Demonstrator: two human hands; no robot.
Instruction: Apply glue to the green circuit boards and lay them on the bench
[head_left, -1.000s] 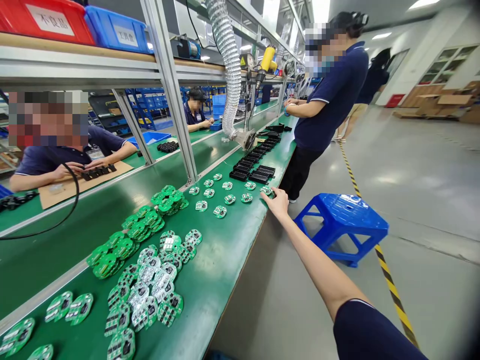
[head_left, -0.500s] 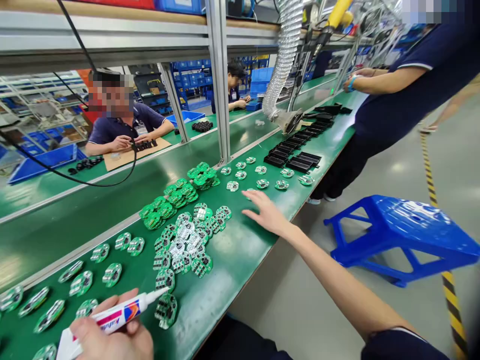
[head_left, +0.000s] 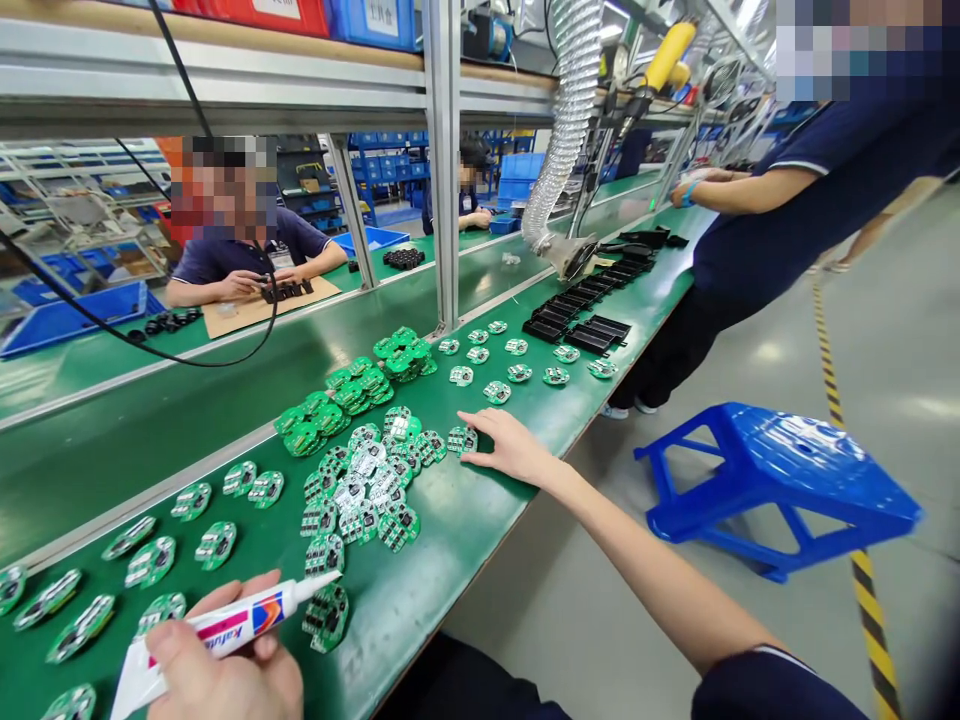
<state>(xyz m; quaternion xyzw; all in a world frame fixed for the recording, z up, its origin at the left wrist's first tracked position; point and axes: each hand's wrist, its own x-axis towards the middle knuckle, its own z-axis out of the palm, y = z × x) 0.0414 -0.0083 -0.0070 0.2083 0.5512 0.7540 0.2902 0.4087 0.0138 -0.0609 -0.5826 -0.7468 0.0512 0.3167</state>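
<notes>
My left hand (head_left: 225,655) is wrapped round a white glue tube (head_left: 225,630) with red and blue print. The tube's nozzle points right, just above a round green circuit board (head_left: 326,618). My right hand (head_left: 514,445) has thumb and forefinger at the edges of another small circuit board (head_left: 462,440), at the right side of a loose heap of circuit boards (head_left: 367,490). Beyond that hand, several separate boards lie spread out, the nearest board (head_left: 496,392) just past the fingers. More single boards (head_left: 150,562) lie spaced apart on the left.
Stacked green boards (head_left: 311,422) stand along the rail. Farther off are black plastic trays (head_left: 577,310) beneath a silver duct hose (head_left: 566,120). A metal post (head_left: 444,200) rises from the green bench (head_left: 420,610). A blue stool (head_left: 780,480) and a standing person (head_left: 795,220) are right; others sit opposite.
My right hand has moved from the spread boards back to the heap's edge, leaving a board behind, and now closes on another. The left hand still holds the tube; the view has shifted slightly.
</notes>
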